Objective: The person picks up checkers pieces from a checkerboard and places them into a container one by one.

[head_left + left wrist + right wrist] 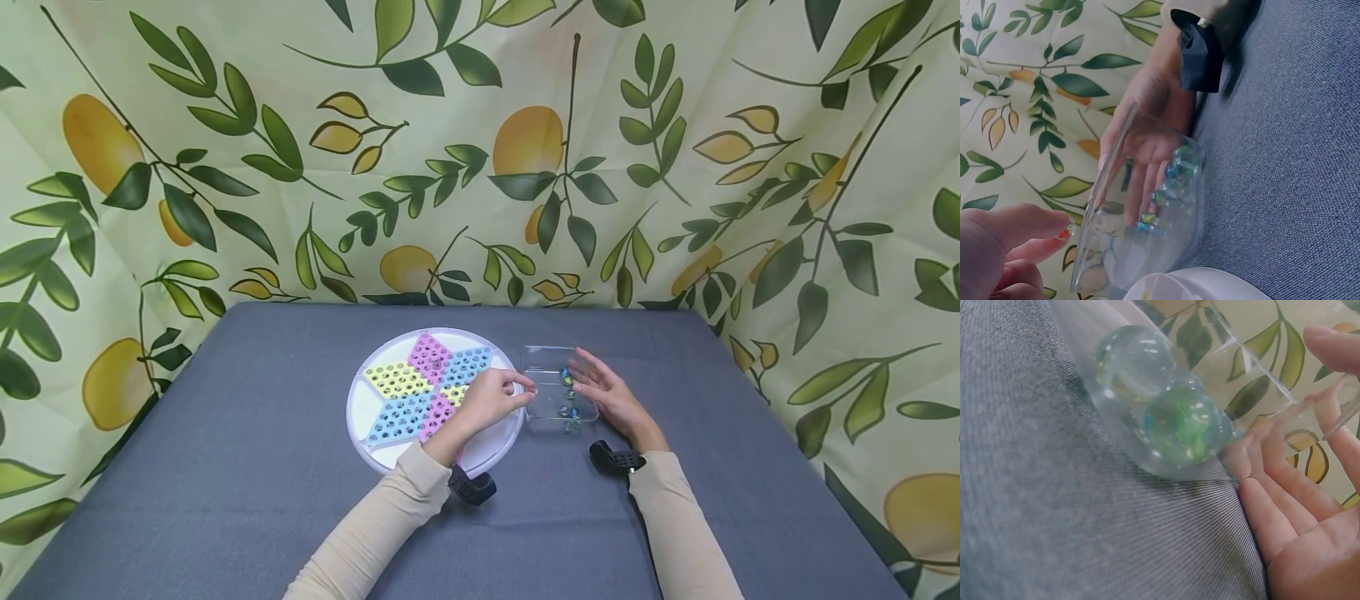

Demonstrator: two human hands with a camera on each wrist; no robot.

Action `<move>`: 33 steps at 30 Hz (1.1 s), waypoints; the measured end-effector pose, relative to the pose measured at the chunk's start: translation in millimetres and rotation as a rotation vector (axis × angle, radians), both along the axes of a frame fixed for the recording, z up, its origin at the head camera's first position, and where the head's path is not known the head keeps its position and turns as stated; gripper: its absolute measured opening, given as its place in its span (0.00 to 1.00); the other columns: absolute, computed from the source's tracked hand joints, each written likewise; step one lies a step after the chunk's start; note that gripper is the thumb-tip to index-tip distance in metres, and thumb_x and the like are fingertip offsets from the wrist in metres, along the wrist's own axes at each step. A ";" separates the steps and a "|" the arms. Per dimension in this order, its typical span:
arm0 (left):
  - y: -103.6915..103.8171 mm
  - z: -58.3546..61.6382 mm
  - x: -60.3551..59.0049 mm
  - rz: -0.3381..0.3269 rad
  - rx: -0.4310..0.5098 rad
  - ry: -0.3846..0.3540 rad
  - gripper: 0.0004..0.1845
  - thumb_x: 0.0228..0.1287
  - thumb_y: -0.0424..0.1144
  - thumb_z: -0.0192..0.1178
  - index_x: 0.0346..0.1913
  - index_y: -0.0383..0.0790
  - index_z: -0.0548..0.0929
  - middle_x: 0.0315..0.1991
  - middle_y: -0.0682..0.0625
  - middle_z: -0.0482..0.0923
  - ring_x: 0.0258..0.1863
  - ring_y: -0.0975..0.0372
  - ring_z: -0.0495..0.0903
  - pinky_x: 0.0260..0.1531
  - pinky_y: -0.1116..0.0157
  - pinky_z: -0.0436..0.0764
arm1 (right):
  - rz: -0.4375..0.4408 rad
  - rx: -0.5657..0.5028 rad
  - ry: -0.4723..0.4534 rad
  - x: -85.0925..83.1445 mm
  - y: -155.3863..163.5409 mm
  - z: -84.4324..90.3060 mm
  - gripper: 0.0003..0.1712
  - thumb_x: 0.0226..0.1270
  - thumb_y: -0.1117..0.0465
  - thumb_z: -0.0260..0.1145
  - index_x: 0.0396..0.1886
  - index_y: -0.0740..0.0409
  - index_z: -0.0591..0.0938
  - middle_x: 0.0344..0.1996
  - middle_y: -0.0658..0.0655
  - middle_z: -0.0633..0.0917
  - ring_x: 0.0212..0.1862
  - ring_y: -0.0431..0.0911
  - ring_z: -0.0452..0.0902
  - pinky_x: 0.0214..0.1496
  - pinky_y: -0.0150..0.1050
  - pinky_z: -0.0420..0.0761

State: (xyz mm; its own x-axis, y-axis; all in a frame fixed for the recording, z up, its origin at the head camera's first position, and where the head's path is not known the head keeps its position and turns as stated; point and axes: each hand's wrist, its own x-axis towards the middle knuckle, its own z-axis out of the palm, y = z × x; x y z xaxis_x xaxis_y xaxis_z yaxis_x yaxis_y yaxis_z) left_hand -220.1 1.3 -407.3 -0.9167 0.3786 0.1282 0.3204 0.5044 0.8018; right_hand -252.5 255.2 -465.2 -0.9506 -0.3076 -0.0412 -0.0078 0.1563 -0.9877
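- Left hand pinched a marble beside the clear box.
- Right hand, fingers relaxed, steadied the box.
- Likely next: seat it in the checkers board.

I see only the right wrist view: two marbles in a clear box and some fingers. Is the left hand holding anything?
Observer: Yes. In the left wrist view the left hand pinches a small marble at its fingertips.
Operator: Where is that hand?
Observer: The head view shows it over the right edge of a round board, beside the box.
Operator: Are there more marbles in the box?
Observer: Yes, several lie along its right side. The right hand rests open against that side.
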 end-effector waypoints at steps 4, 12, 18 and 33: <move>0.5 -1.1 0.3 -0.004 -0.018 -0.007 0.13 0.59 0.39 0.64 0.46 0.39 0.87 0.10 0.60 0.54 0.12 0.70 0.51 0.14 0.75 0.51 | 0.001 0.003 0.001 0.3 0.3 0.1 0.43 0.70 0.64 0.58 0.78 0.51 0.47 0.76 0.67 0.54 0.77 0.60 0.49 0.69 0.30 0.66; -3.1 0.1 -0.4 0.013 -0.012 -0.009 0.14 0.59 0.38 0.64 0.47 0.37 0.86 0.10 0.60 0.53 0.12 0.70 0.51 0.15 0.75 0.52 | 0.007 -0.003 0.008 -1.0 0.3 -1.5 0.43 0.70 0.62 0.58 0.78 0.51 0.47 0.76 0.66 0.54 0.78 0.61 0.47 0.76 0.58 0.49; -10.0 1.6 -1.9 0.041 0.006 -0.006 0.13 0.59 0.38 0.64 0.46 0.38 0.86 0.09 0.60 0.53 0.12 0.70 0.51 0.14 0.75 0.53 | 0.009 0.011 0.008 0.1 0.5 -0.3 0.43 0.71 0.62 0.58 0.78 0.51 0.47 0.76 0.66 0.54 0.77 0.61 0.48 0.76 0.58 0.48; -32.7 3.6 -7.3 0.130 0.045 -0.036 0.14 0.59 0.39 0.65 0.47 0.39 0.86 0.10 0.60 0.54 0.12 0.70 0.53 0.13 0.76 0.55 | 0.031 -0.015 0.010 0.2 1.6 -1.1 0.43 0.70 0.62 0.58 0.78 0.53 0.46 0.76 0.67 0.54 0.77 0.61 0.48 0.74 0.38 0.61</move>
